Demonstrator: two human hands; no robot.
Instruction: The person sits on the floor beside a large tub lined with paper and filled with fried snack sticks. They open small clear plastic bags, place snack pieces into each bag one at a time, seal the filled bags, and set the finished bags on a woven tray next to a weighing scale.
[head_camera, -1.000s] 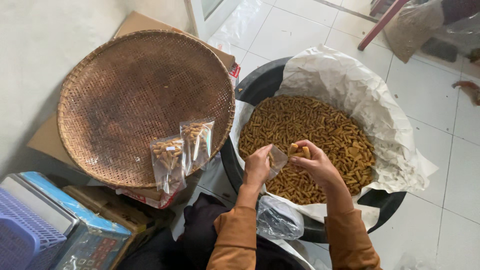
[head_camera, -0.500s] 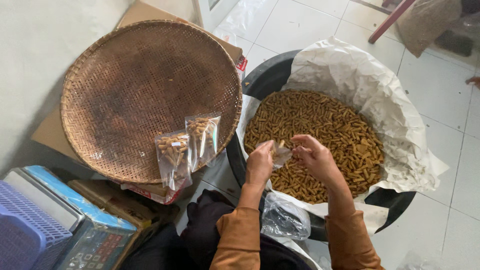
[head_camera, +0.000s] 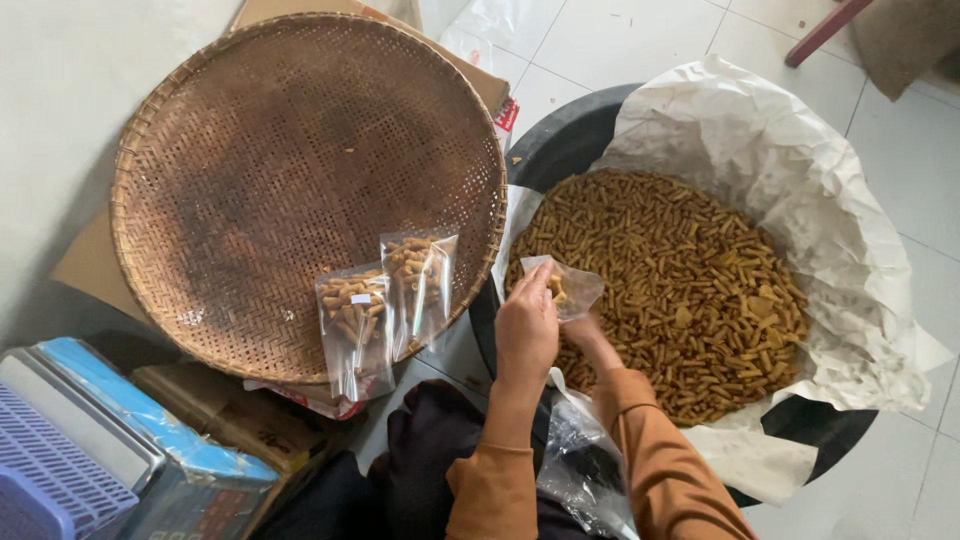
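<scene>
Your left hand (head_camera: 525, 335) pinches the small clear bag (head_camera: 560, 287) open over the near-left rim of the snack tub (head_camera: 560, 150), right hand (head_camera: 590, 335) hidden beneath, grip unclear; slack mouth could spill sticks (head_camera: 670, 280) onto floor.

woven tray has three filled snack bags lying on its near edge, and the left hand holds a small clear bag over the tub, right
Not quite: the head view shows two filled snack bags on the woven tray, not three. The left hand does hold a small clear bag over the tub.
</scene>
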